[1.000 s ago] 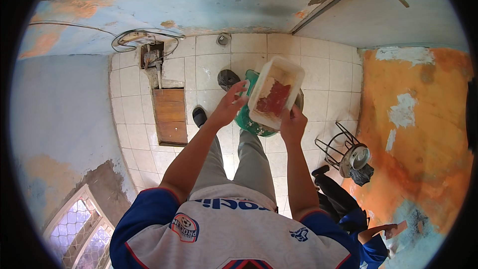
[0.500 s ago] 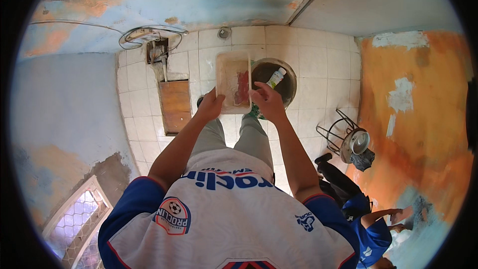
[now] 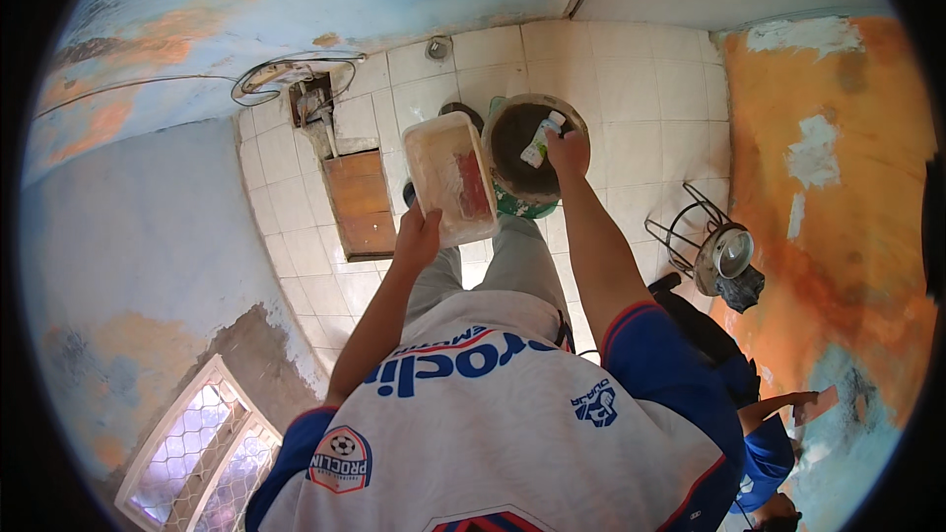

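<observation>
My left hand (image 3: pixel 419 236) grips the near left edge of a rectangular, translucent plastic tub (image 3: pixel 434 163), with fingers partly hidden by it. Inside, the tub carries a red smear or patch toward its right side. To the right, my right hand (image 3: pixel 569 151) reaches over a round, brown-topped piece with a raised rim (image 3: pixel 507 172) and closes on a white and green bottle (image 3: pixel 537 146). The bottle lies slanted within that rim, its cap toward the far right. Something green and patterned (image 3: pixel 525 205) shows under the round piece.
White tiles (image 3: pixel 631 99) cover the floor. Left stands a wooden panel (image 3: pixel 360 202) in a floor recess, with cables (image 3: pixel 286 69) beyond. At right, a metal-framed stool (image 3: pixel 705 246) holds a metal bowl and dark bag. A person in blue (image 3: pixel 764 453) works at the orange wall.
My right hand has left the tub and moved right onto the bottle. The tub, now in my left hand alone, has tilted and shifted slightly left. The view has turned a little.
</observation>
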The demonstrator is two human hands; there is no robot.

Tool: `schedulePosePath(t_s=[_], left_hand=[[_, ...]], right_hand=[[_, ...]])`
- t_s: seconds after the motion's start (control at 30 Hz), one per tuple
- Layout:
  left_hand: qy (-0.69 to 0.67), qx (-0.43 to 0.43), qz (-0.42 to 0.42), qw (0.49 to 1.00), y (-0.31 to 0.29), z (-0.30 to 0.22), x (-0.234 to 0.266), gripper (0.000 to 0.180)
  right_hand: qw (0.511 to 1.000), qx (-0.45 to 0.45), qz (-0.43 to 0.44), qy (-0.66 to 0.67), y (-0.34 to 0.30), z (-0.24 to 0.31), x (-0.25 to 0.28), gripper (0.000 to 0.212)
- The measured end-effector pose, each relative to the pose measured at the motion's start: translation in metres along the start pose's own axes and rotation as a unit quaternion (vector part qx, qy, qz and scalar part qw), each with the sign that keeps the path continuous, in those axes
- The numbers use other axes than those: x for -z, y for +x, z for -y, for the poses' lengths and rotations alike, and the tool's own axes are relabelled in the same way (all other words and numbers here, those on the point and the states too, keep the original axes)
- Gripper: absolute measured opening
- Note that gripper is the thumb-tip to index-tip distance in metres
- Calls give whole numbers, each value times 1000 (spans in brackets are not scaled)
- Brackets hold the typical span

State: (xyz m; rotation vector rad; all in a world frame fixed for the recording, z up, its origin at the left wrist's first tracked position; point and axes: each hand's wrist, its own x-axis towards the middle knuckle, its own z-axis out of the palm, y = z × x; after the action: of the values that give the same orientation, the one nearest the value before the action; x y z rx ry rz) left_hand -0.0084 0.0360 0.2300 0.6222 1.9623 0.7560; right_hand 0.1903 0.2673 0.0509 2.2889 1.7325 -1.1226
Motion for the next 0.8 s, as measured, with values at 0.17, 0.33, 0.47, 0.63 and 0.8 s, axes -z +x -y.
schedulePosePath(t_s=[0.17,0.33,0.47,0.63,0.8], left_hand=[[-25,14,-13,999,-9,12,-4,43],[-3,17,5,1000,-3,30,3,42],[-9,14,24,1000,7,48,5,41],[-50,37,27,998,16,63,-5,41],[-28,-38,38,998,28,101,-20,42]], right_hand=[[996,-89,-28,0,7,38,-13,68],[996,-82,-41,-1,3,42,-23,63],[991,43,-124,0,-16,25,-27,63],[974,137,-123,133,-27,1,-27,59],[950,191,-129,211,-22,-11,-27,44]])
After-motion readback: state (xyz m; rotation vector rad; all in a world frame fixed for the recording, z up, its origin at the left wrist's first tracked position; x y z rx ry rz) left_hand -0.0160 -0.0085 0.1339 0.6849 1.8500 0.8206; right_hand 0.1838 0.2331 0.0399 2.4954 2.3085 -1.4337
